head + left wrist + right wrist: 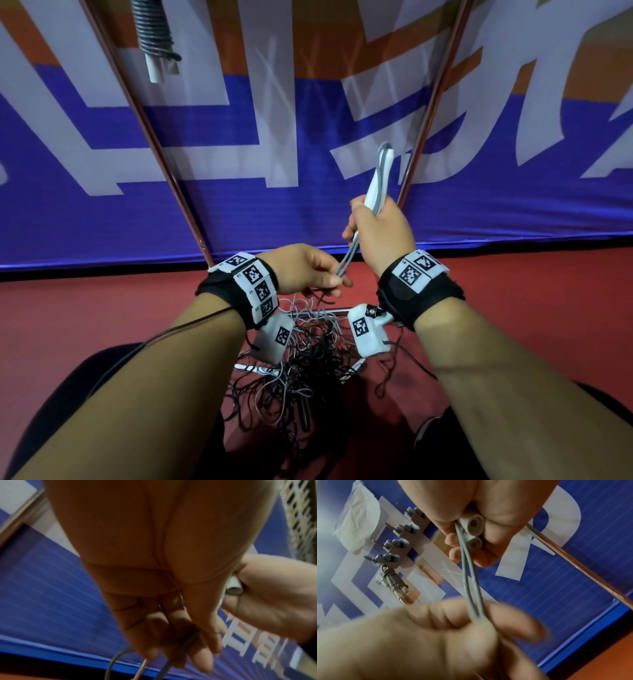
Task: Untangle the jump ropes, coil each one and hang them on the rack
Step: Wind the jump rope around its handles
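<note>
The floor [102,308] is covered with a dark red surface. On it, directly in front of the person, a tangled heap of ropes [308,363] is spread, made of thin black and grey cords which cross over each other in many loops. Some white handles [253,369] are seen among the cords, and one black handle [304,416] is laid nearer to the person. A thin metal bar [329,311] is seen at the far edge of the heap. Behind it, a blue banner [102,219] meets the floor.
</note>
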The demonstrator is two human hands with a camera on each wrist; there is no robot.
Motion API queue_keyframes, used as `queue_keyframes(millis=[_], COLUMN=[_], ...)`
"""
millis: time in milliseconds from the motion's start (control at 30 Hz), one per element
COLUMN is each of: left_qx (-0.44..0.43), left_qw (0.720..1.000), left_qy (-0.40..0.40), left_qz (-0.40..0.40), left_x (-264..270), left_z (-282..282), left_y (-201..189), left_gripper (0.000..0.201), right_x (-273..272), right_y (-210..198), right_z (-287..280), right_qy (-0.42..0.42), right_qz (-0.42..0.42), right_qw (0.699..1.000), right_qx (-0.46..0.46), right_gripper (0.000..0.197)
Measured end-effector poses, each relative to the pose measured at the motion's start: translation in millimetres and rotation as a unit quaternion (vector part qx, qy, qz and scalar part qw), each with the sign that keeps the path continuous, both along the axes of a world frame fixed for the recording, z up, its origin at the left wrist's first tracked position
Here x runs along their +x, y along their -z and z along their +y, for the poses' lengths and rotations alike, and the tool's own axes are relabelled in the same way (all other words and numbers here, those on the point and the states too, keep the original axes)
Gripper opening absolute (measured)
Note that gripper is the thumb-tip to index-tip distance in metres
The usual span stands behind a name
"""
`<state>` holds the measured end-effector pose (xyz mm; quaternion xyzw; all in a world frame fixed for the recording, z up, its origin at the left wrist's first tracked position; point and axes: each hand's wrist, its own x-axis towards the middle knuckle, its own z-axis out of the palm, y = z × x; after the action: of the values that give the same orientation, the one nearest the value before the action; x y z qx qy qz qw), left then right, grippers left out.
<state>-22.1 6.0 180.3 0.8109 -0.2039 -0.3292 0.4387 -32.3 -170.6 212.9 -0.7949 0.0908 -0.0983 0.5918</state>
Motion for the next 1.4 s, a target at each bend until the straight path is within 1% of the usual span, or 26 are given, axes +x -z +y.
queue_keyframes(millis=[67,133,200,267,333,433,500,533,600,667,733,800,833,900,967,1033,1067,1133,1200,1267,1333,1400], left_qx=[0.075,0.124,0.154,0.174,0.155,0.121,0.095,0.08,0.047,0.008,-0.054,-0.091,-0.1,-0.107,-0.081,-0.05,-0.049,-0.057,-0.055,-0.065,-0.071,-0.081], left_qw=[0.996,0.989,0.98,0.963,0.949,0.934,0.928,0.926,0.926,0.927,0.931,0.934,0.938,0.948,0.949,0.946,0.947,0.955,0.963,0.973,0.977,0.979], left_qy=[0.008,-0.009,-0.042,-0.086,-0.127,-0.163,-0.187,-0.202,-0.232,-0.253,-0.275,-0.284,-0.274,-0.242,-0.218,-0.181,-0.165,-0.147,-0.137,-0.138,-0.151,-0.149], left_qz=[-0.052,-0.083,-0.119,-0.188,-0.244,-0.293,-0.309,-0.308,-0.295,-0.277,-0.234,-0.196,-0.186,-0.177,-0.211,-0.264,-0.27,-0.251,-0.225,-0.175,-0.13,-0.11], left_x=[0.0,1.2,3.6,7.8,11.9,13.9,13.1,13.2,14.0,13.7,15.0,17.6,18.3,20.4,22.0,20.9,21.1,20.9,20.1,18.4,15.8,15.8], left_z=[1.9,3.6,4.6,7.5,11.7,15.0,14.5,13.5,12.1,11.5,13.3,17.1,19.3,23.7,27.3,29.9,31.8,37.4,41.4,43.3,44.3,45.3], left_y=[1.9,5.0,4.8,-0.5,-6.9,-13.9,-17.7,-19.3,-22.6,-27.4,-30.3,-32.1,-33.1,-33.9,-32.6,-32.8,-32.6,-32.2,-34.2,-36.5,-41.3,-45.7], left_gripper=[0.016,0.017,0.018,0.019,0.019,0.014,0.01,0.007,0.005,0.005,0.013,0.023,0.026,0.026,0.022,0.015,0.016,0.022,0.027,0.023,0.017,0.021], right_x=[0.4,0.0,-1.8,-2.1,-1.1,-1.4,-5.7,-7.5,-10.5,-12.0,-11.5,-9.8,-9.9,-10.6,-13.8,-16.9,-17.5,-17.1,-17.7,-17.7,-17.0,-16.4], right_y=[0.1,-0.2,-1.7,-1.7,-1.6,2.6,4.1,5.4,7.4,9.0,10.3,10.5,8.3,3.8,-0.3,1.3,4.4,9.3,9.6,8.7,7.9,7.9], right_z=[1.4,1.1,1.5,0.7,-2.0,-3.9,-1.9,-0.3,3.7,6.5,6.7,5.8,5.4,4.0,3.9,5.0,5.0,3.9,2.9,2.3,1.4,-0.4], right_qy=[-0.013,-0.032,-0.063,-0.081,-0.095,-0.13,-0.161,-0.179,-0.214,-0.247,-0.275,-0.303,-0.317,-0.338,-0.363,-0.399,-0.413,-0.43,-0.453,-0.486,-0.497,-0.485], right_qz=[0.011,0.015,0.018,0.027,0.039,0.07,0.091,0.11,0.145,0.141,0.118,0.113,0.115,0.122,0.138,0.159,0.17,0.207,0.235,0.225,0.212,0.197], right_qw=[0.999,0.997,0.995,0.995,0.995,0.989,0.982,0.977,0.966,0.958,0.954,0.946,0.942,0.933,0.921,0.903,0.895,0.879,0.86,0.841,0.828,0.816], right_qx=[0.043,0.074,0.074,0.057,0.01,-0.002,-0.025,-0.021,0.014,0.024,0.012,0.01,0.008,-0.016,-0.036,-0.018,-0.009,-0.002,-0.022,-0.08,-0.155,-0.244], right_gripper=[0.018,0.023,0.028,0.029,0.025,0.017,0.029,0.036,0.044,0.049,0.066,0.08,0.081,0.072,0.064,0.07,0.073,0.072,0.068,0.062,0.05,0.043])
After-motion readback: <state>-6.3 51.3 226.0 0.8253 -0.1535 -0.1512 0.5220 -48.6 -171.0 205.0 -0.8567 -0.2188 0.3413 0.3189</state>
